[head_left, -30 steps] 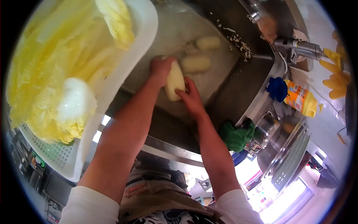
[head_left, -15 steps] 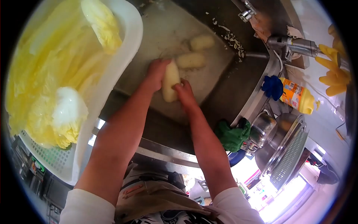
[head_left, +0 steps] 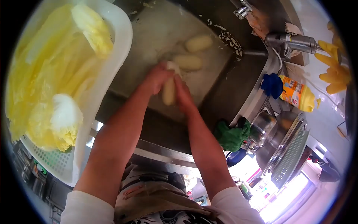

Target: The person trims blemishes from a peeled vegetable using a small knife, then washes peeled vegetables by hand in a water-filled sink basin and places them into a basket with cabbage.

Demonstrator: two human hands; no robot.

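Observation:
Both my hands are over cloudy water in the steel sink. They are wrapped around a pale, elongated, peeled root that looks like a lotus root. My left hand grips its far end from the left, fingers partly hidden. My right hand lies closed along its right side, fingers hidden behind it. Just beyond them, a second pale root lies in the water, and farther off a third root.
A white perforated basket of yellow cabbage leaves stands left. White scraps lie in the sink's upper right. Along the right rim are a faucet, blue cloth, yellow bottle, green cloth and metal pots.
My right hand has slid up along the root towards my left hand, and the root has shifted slightly. The view has moved a little.

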